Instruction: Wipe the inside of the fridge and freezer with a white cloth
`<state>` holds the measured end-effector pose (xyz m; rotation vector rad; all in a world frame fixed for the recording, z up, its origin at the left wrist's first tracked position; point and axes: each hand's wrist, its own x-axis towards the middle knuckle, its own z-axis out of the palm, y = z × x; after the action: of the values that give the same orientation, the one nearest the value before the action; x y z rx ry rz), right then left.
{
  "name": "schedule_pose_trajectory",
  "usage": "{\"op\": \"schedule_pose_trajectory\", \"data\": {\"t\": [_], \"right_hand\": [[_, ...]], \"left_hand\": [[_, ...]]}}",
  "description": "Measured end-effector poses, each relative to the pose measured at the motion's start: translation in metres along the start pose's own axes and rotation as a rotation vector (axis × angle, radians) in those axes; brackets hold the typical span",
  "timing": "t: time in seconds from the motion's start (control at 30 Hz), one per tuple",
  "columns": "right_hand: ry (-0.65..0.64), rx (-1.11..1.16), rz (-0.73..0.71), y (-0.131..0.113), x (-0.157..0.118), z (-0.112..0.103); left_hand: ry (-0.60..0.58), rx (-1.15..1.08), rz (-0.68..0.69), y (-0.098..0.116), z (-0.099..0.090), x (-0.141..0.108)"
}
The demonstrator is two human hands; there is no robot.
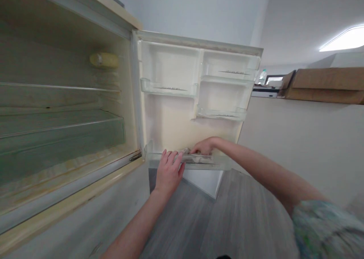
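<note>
A refrigerator door (173, 124) stands swung open, its inner side facing me. My left hand (168, 171) rests at the front of the clear bottom door shelf (224, 161), fingers hooked over its rim. Inside that shelf, my right hand (203, 147) reaches down with bent fingers and presses on a pale cloth (186, 151). Part of the cloth shows through the clear front wall, below the right hand. The right fingertips are partly hidden by the shelf's rim.
To the left is the fridge compartment (110, 130) with a glass shelf (57, 86), a clear drawer (85, 132) and a yellowish lamp cover (104, 60). Upper door shelves (170, 90) sit above my hands. A cardboard box (324, 84) and a bottle (262, 77) stand behind the white partition (298, 134).
</note>
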<state>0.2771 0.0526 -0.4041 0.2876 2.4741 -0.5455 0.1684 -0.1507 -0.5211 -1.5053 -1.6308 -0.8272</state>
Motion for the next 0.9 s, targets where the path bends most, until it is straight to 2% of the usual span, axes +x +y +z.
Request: {"op": "schedule_pose_trajectory", "data": {"t": [0.1,0.17,0.27,0.37,0.53,0.63,0.73,0.9], "right_hand": [[0.118,-0.174,-0.091,-0.031,0.055,-0.013],[0.131,-0.189,-0.106,-0.05,0.084,-0.023],[0.093,-0.166,-0.14,-0.065,0.104,-0.034],[0.068,-0.15,-0.121,-0.055,0.093,-0.032],[-0.001,-0.037,0.014,-0.008,0.036,-0.015],[0.025,0.001,0.08,0.007,0.014,-0.01],[0.029,-0.075,0.055,-0.002,0.018,-0.012],[0.136,-0.248,-0.066,-0.042,0.054,-0.016]], "left_hand": [[0.018,0.002,0.037,-0.003,0.0,0.0],[0.022,0.001,0.06,-0.005,0.0,0.0],[0.024,0.009,0.075,-0.008,-0.001,0.0],[0.023,0.017,0.08,-0.008,-0.001,-0.001],[0.004,0.002,0.03,-0.003,-0.001,-0.002],[-0.007,-0.01,0.0,0.001,0.0,0.001],[-0.001,-0.015,0.003,0.002,0.003,0.003],[0.027,0.029,0.036,0.0,0.006,0.003]]}}
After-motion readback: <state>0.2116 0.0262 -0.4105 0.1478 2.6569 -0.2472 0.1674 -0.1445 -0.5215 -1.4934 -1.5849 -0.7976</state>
